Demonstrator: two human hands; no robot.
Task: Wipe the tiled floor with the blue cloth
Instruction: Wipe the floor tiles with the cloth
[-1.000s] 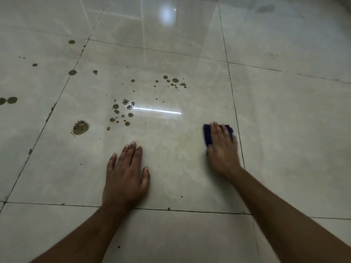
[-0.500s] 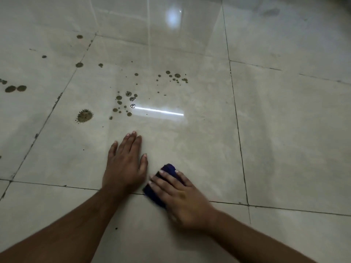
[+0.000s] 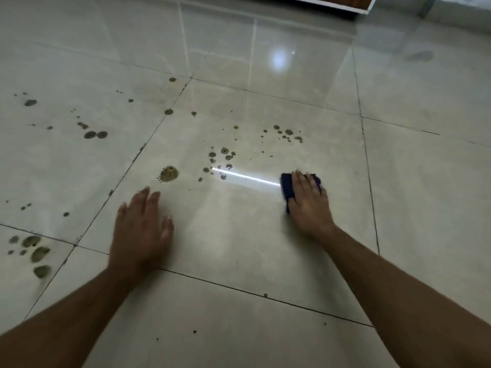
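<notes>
The glossy pale tiled floor (image 3: 239, 235) fills the view. My right hand (image 3: 308, 203) presses the dark blue cloth (image 3: 286, 187) flat on the tile, right of centre; most of the cloth is hidden under the palm and fingers. My left hand (image 3: 140, 229) rests flat on the same tile, fingers spread, holding nothing. Brown mud spots (image 3: 225, 158) are scattered ahead of both hands, with one larger splat (image 3: 168, 173) just beyond my left fingertips.
More brown blotches (image 3: 37, 253) lie on the tiles at the left, and further ones (image 3: 94, 134) sit farther back. A white-edged piece of furniture (image 3: 345, 4) stands at the top edge. Dark grout lines (image 3: 368, 166) cross the floor.
My right hand has swept the blue cloth from beside my left hand out to the right and forward. The view has tilted up, showing more floor ahead. My left hand stays planted.
</notes>
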